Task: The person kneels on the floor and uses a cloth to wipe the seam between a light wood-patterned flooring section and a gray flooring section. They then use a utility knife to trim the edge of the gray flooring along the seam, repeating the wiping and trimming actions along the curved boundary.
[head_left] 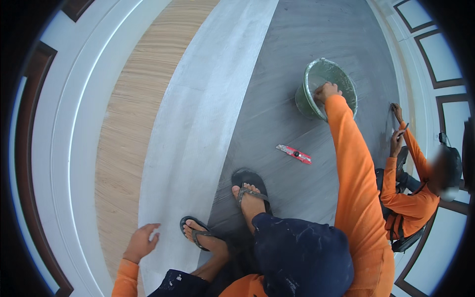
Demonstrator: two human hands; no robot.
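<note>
My right arm, in an orange sleeve, stretches out to a green bucket point(302, 102) with a pale, smeared inside. Over its near rim, my right hand point(326, 92) is inside the mouth with curled fingers; whatever they hold is hidden. My left hand point(142, 242) hangs at the lower left beside the light grey strip point(173, 163), its fingers apart and nothing in them. A red utility knife point(295, 154) lies on the dark grey floor point(282, 193) between the bucket and my feet.
My feet in black flip-flops point(246, 179) stand around the strip's edge. A wood-patterned band point(128, 133) runs along the left. At the right, a co-worker in orange point(410, 208) crouches by the panelled wall point(448, 57), one hand near the floor's edge, the other holding a thin tool.
</note>
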